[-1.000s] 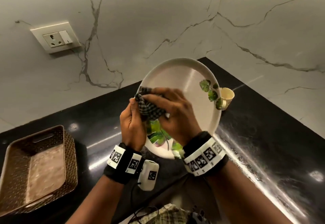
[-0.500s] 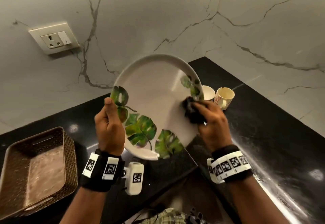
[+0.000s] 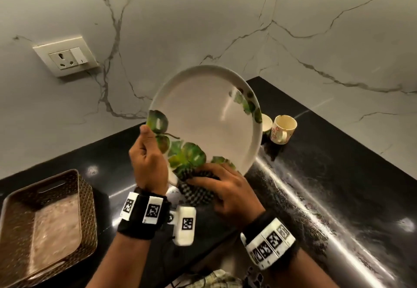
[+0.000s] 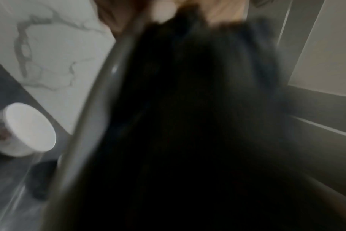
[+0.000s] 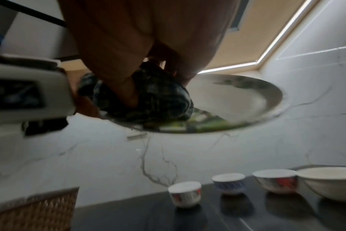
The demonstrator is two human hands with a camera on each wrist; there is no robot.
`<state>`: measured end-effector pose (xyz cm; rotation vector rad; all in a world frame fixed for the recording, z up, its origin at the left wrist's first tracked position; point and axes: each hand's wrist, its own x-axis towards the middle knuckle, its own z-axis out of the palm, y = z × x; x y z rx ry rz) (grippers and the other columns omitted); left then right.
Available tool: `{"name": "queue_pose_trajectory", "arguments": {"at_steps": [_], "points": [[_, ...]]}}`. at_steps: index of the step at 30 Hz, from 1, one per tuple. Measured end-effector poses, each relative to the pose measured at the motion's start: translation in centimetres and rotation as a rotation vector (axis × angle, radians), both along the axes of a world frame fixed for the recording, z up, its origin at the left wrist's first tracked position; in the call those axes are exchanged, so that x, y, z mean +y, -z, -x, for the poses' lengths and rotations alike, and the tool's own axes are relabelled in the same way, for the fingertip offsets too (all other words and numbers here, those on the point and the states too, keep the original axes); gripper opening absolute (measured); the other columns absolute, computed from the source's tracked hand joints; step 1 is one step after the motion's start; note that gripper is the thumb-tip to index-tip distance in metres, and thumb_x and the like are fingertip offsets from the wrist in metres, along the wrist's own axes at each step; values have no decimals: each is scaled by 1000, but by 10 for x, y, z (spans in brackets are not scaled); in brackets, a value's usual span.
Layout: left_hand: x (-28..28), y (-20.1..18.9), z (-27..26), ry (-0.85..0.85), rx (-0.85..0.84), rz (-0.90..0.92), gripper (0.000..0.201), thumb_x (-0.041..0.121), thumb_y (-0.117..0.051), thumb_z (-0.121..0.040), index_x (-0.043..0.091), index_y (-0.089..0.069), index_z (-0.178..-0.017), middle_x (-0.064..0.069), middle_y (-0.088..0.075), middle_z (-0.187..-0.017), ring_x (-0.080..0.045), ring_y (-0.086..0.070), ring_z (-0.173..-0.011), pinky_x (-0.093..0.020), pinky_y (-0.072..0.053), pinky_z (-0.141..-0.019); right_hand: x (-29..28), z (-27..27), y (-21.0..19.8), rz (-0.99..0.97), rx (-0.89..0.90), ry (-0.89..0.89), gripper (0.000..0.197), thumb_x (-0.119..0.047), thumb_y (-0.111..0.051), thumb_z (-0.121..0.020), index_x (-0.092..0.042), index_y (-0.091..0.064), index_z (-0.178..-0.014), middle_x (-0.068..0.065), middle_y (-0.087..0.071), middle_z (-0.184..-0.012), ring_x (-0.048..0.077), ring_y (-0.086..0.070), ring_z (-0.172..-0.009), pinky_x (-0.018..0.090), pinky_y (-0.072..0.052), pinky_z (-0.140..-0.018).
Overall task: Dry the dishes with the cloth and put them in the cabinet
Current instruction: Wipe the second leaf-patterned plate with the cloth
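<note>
A white plate with green leaf prints is held tilted above the black counter. My left hand grips its left rim, thumb on the front face. My right hand holds a dark checked cloth bunched against the plate's lower rim. In the right wrist view the cloth is wrapped under my fingers on the plate. The left wrist view is mostly dark and blurred, with the plate's edge running across it.
A brown woven basket sits on the counter at left. Two cups stand behind the plate near the wall corner. The right wrist view shows cups and bowls in a row. A wall socket is at upper left.
My right hand with the cloth moved from the plate's right rim down to its lower rim. The left hand kept its grip on the left rim; the plate tilted slightly.
</note>
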<state>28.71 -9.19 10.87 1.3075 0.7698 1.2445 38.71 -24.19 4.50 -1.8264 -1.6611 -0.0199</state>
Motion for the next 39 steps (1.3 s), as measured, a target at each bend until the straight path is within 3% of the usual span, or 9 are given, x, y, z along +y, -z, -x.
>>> {"name": "queue_pose_trajectory", "arguments": {"at_steps": [7,13,17,21,25,27,30,33,39], "points": [[26,6,5,-68,-40,261,40,40,-41,-109,18,-62,-82,10,-64,-61,-9,-60,-55,-33,-54,-63,-16,-16,2,21,-191,73,66,-50,-67,-92,-22,-50,-149,4,-49,-149,26,-50,-134,42,-43,-112],[9,-10,8,196,-122,331,43,42,-40,-108,10,-66,-120,-14,-76,-106,-29,-75,-90,-45,-63,-78,-18,-34,-17,-286,-163,243,39,-30,-83,-83,-17,-73,-118,2,-69,-116,23,-67,-103,43,-56,-81],[14,-19,10,211,-185,328,45,50,-41,-105,18,-71,-115,-8,-71,-119,-23,-66,-109,-45,-54,-98,-20,-28,-47,-582,616,199,33,-17,-84,-81,-24,-69,-109,-8,-75,-105,14,-73,-95,30,-60,-77],[41,21,18,131,210,258,27,69,-50,-92,44,-58,-98,13,-56,-120,-9,-50,-120,-46,-36,-116,-34,-42,-53,-521,1299,249,29,-30,-79,-79,-40,-78,-106,-7,-76,-115,23,-67,-117,44,-53,-101],[40,41,21,338,109,465,50,58,-50,-98,11,-67,-104,-5,-73,-92,-18,-70,-87,-36,-59,-78,-46,-54,-47,-507,1683,258,46,-11,-69,-78,-19,-70,-123,13,-72,-121,32,-70,-113,43,-60,-80],[33,41,18,292,9,449,50,49,-53,-98,4,-68,-113,-10,-76,-91,-20,-72,-79,-31,-59,-65,-47,-55,-43,-493,1675,270,54,-11,-71,-83,-12,-60,-136,18,-69,-126,36,-68,-115,48,-59,-86],[27,42,21,250,-160,445,51,46,-50,-100,6,-62,-129,-17,-72,-119,-29,-71,-104,-42,-62,-87,-42,-61,-32,-571,1466,473,42,-14,-71,-91,-12,-61,-132,16,-70,-125,28,-72,-109,45,-59,-91],[22,38,23,298,-179,376,33,40,-50,-98,13,-67,-109,-11,-71,-102,-23,-69,-88,-40,-60,-79,-42,-69,-32,-762,1202,814,38,-24,-73,-92,-19,-60,-128,3,-72,-115,16,-72,-101,50,-58,-95],[-24,33,-2,445,-92,296,30,30,-44,-104,4,-59,-104,-9,-66,-84,-18,-63,-71,-29,-56,-60,-3,-27,-54,-533,538,436,59,-25,-63,-97,-7,-42,-149,-1,-57,-138,16,-55,-128,55,-45,-106]]}}
